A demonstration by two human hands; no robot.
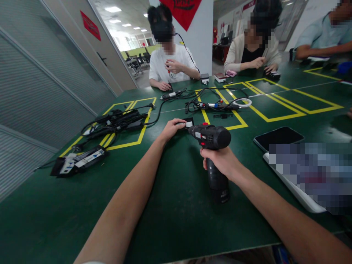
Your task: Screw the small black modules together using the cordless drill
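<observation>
My right hand (217, 160) is wrapped round the grip of a black cordless drill (210, 136) with red buttons. The drill lies level in the air over the green table, its chuck pointing left. At its tip is a small black piece with a white part (189, 124). My left hand (173, 129) holds that piece against the table, fingers pressed on its left side. Whether the bit touches the piece, I cannot tell.
Black power adapters and cables (118, 121) lie at the left, near a black-and-white labelled piece (79, 160). More cables and a corded screwdriver (217, 106) lie beyond my hands. A phone (279, 138) is at the right. Co-workers sit across the table (176, 205).
</observation>
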